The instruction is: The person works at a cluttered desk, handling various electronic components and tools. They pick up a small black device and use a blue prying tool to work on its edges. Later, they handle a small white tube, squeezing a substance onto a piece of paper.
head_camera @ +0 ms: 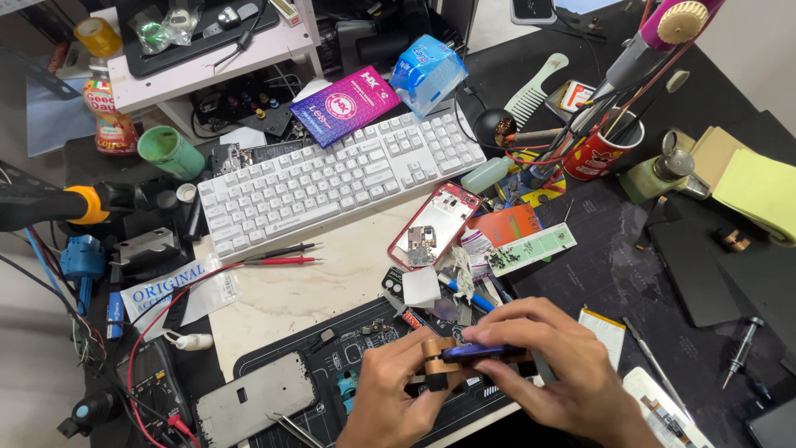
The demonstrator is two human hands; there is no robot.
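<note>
My left hand [390, 398] grips the round brown knob end of a small wooden clamp jig [439, 358], fingers closed around it. My right hand [551, 365] is closed over the other end, fingertips [485, 332] pressing on the blue phone [481, 352] that lies flat in the jig. Jig sits low centre, above the black work mat [332, 365], just off its surface as far as I can tell. A bare metal phone frame [253, 402] lies on the mat to the left, tweezers [294, 427] beside it. Further up: an opened red phone [435, 224] with the board exposed, next to the white keyboard [332, 178]. Red and black probe leads [278, 255] lie on the pale desk slab. A screwdriver [740, 353] lies at the far right, well apart.
</note>
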